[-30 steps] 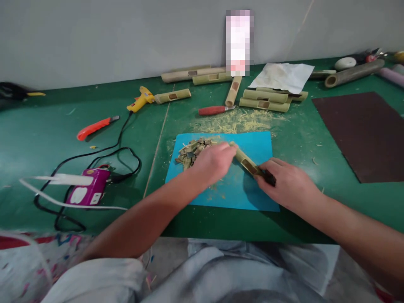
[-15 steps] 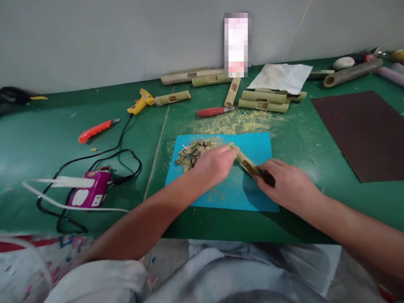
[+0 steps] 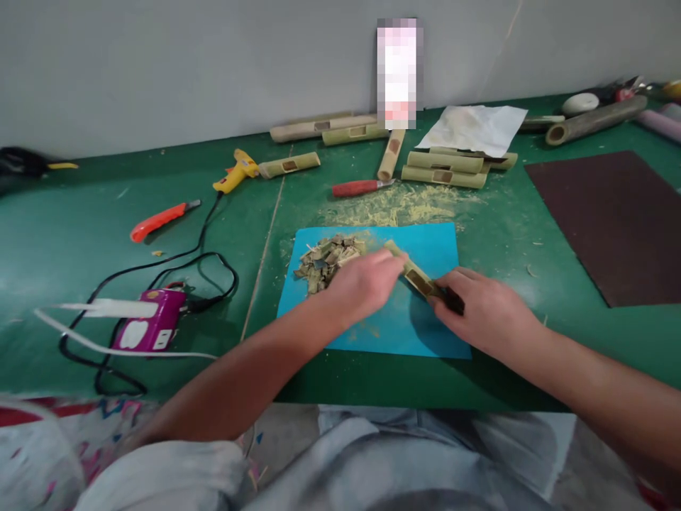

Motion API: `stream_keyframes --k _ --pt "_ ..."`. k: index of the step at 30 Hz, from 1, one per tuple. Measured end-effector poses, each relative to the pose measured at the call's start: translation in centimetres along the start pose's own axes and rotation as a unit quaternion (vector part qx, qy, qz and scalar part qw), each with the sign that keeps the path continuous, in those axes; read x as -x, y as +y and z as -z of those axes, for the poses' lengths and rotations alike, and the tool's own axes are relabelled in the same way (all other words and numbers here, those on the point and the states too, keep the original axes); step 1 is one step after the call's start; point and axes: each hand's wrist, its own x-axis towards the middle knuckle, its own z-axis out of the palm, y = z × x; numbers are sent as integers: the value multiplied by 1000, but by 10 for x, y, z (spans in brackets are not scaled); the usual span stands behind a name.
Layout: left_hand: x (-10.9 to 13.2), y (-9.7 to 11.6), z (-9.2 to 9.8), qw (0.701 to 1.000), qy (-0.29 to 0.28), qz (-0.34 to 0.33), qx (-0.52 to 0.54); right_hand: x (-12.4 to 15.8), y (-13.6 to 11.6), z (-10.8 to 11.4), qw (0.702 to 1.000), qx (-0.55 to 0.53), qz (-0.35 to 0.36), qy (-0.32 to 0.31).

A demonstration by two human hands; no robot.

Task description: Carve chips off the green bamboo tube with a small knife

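A short bamboo tube (image 3: pixel 420 281) with a rectangular slot cut in its side lies at a slant over a blue sheet (image 3: pixel 396 337). My right hand (image 3: pixel 482 305) is closed round its near end; a dark patch there is hard to make out. My left hand (image 3: pixel 369 280) is closed, its fingertips pinching the tube near the far end, just below its tip. Whether anything thin sits between those fingers and the tube is hidden. Beside my left hand, on the sheet, is a pile of leaf-like bamboo scraps (image 3: pixel 324 261).
Behind the sheet are pale dust, a red-handled knife (image 3: pixel 356 188) and several slotted bamboo tubes (image 3: pixel 444 176), some under white paper (image 3: pixel 473 130). At left are a yellow glue gun (image 3: pixel 237 172), an orange cutter (image 3: pixel 162 221) and a purple power strip (image 3: pixel 154 319) with cords. A dark brown sheet (image 3: pixel 611 227) lies right.
My left hand has slid slightly right and toward me along the bamboo tube, showing more of its far end. My right hand and the tube stay almost where they were.
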Motion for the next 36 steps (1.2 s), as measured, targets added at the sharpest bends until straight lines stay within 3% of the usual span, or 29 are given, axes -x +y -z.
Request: stream_keyframes --k 5,9,13,17,20,24,28,31,36 --pt "-2 1 0 1000 24 5 -4 0 0 0 1000 9 -3 8" --pt "-2 1 0 1000 3 -20 10 0 0 0 1000 11 -1 5" --pt "-2 0 0 999 30 4 -10 0 1 -1 1000 12 -6 4" --pt "-1 0 1 1000 -7 -19 16 0 1 -2 1000 1 2 -2" --pt "-1 0 1 1000 22 7 0 1 2 -2 1000 -3 -5 -1" --pt "0 3 1 1000 -21 -7 -1 1 2 -2 1000 -6 -5 -4" --pt "0 3 2 1000 6 17 -23 1 1 -2 1000 -2 -6 6" --pt "0 3 2 1000 -22 -8 2 0 1 -1 1000 -3 -3 -4" --pt "0 2 2 1000 -1 17 -20 1 1 -1 1000 -1 -7 5"
